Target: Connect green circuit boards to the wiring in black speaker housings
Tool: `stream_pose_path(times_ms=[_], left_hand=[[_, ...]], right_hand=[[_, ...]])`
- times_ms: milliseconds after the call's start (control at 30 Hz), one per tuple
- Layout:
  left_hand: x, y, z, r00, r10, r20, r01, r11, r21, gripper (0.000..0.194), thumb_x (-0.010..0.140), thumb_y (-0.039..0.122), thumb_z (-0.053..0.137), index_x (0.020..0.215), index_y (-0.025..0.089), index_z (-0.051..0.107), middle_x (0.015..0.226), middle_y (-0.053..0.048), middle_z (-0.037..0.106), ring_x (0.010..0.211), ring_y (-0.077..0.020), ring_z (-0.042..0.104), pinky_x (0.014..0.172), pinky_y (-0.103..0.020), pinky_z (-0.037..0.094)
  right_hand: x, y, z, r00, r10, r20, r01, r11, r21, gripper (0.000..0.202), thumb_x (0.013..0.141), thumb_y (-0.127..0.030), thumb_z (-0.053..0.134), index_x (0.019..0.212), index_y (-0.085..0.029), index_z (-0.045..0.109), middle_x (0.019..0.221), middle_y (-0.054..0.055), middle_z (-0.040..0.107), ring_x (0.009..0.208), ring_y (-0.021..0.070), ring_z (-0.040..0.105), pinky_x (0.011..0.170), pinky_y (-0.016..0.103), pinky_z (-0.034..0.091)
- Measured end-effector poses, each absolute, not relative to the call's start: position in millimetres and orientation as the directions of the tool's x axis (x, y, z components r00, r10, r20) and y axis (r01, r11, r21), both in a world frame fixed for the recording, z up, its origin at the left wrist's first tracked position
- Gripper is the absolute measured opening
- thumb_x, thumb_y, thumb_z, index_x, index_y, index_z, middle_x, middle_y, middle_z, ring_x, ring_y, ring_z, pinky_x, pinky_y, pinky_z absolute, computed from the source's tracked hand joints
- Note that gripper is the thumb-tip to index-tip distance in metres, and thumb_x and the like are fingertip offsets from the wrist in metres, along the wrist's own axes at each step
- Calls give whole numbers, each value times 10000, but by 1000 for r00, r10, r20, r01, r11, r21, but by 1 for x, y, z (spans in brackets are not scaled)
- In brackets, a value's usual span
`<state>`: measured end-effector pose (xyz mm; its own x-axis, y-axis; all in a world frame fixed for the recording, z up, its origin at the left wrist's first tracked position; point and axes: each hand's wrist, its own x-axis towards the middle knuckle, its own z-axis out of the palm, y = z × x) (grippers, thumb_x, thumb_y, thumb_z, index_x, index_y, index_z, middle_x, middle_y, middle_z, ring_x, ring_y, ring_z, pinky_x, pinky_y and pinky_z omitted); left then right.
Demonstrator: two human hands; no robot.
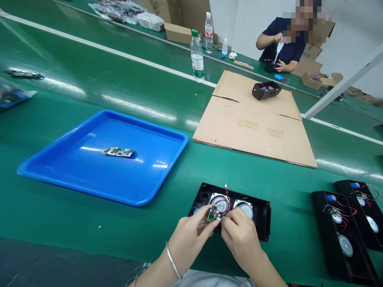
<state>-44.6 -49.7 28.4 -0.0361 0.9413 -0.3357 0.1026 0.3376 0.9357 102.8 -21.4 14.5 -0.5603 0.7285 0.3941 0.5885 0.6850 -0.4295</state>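
My left hand, with a silver bangle on its wrist, holds a small green circuit board between thumb and fingers. Close against the board's right edge, my right hand is closed in a pinch; what lies between its fingertips is hidden. Under both hands a black speaker housing lies open on the green table. Two round speakers sit inside it, and red wires loop by the board. A white plug tops one wire. Part of a blue piece shows left of the speakers.
A blue tray with a circuit board stands at left. Flattened cardboard bears another black housing. Two wired housings lie at right. A green-capped bottle stands behind. Across the table a person holds a white bottle.
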Motion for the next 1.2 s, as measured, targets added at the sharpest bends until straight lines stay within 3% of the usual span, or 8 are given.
stream_pose_path(times_ms=[100, 300, 533, 733, 900, 1000, 1100, 1200], left_hand=[[-45, -51, 25, -15, 969, -247, 194, 246, 950, 246, 789, 331, 498, 980, 232, 616, 711, 3, 713, 655, -192, 699, 599, -250, 591], [-55, -47, 28, 106, 980, -171, 157, 153, 976, 253, 829, 270, 459, 1003, 244, 640, 897, 1, 717, 696, -148, 684, 640, -215, 586], [-57, -44, 32, 119, 982, -147, 139, 130, 982, 256, 826, 235, 470, 1003, 238, 655, 869, -1, 713, 686, -139, 670, 632, -204, 579], [-54, -49, 33, 54, 994, -96, 215, 83, 973, 251, 819, 235, 480, 978, 258, 673, 869, -3, 729, 690, -148, 669, 686, -225, 563], [-61, -46, 41, 34, 953, -300, 55, 298, 953, 204, 754, 299, 560, 919, 216, 648, 805, -1, 720, 671, -181, 693, 611, -258, 600], [-63, -45, 44, -12, 915, -404, -65, 402, 913, 248, 702, 328, 611, 909, 193, 629, 813, -14, 718, 731, -225, 706, 587, -285, 617], [-61, -47, 44, -1, 895, -446, -108, 443, 890, 262, 696, 335, 621, 911, 186, 626, 826, -28, 719, 771, -246, 705, 592, -297, 622], [-56, -49, 42, 2, 895, -446, -105, 444, 890, 270, 700, 339, 619, 922, 185, 626, 815, -22, 713, 758, -230, 701, 625, -312, 625]], right_hand=[[101, -21, 16, -579, 712, 398, 599, 702, -386, 375, 941, -140, 311, 637, -171, 528, 633, 24, 504, 571, 135, 417, 493, 262, 302], [108, -15, 15, -495, 827, 266, 539, 533, -652, 240, 957, -291, 362, 905, -164, 559, 688, 13, 559, 596, 130, 502, 521, 235, 402], [104, -15, 16, -544, 788, 288, 580, 601, -550, 298, 966, -247, 305, 868, -147, 568, 704, 38, 561, 629, 157, 503, 540, 265, 407], [106, -13, 16, -547, 798, 252, 560, 573, -599, 291, 957, -225, 303, 883, -154, 576, 718, 44, 560, 650, 162, 524, 558, 271, 431], [107, -6, 20, -475, 877, 73, 553, 362, -750, 147, 870, -279, 518, 970, -201, 593, 916, 45, 550, 604, 107, 527, 526, 218, 459], [101, -3, 17, -342, 931, 127, 611, 323, -723, 236, 880, -282, 482, 1085, -194, 559, 973, 71, 582, 658, 133, 571, 587, 251, 488], [96, -1, 12, -265, 946, 184, 648, 317, -693, 223, 887, -234, 423, 1049, -165, 561, 892, 76, 642, 724, 174, 611, 599, 271, 489], [99, 0, 13, -238, 956, 172, 599, 284, -749, 145, 860, -208, 450, 912, -173, 581, 710, 20, 633, 550, 133, 570, 499, 229, 456]])
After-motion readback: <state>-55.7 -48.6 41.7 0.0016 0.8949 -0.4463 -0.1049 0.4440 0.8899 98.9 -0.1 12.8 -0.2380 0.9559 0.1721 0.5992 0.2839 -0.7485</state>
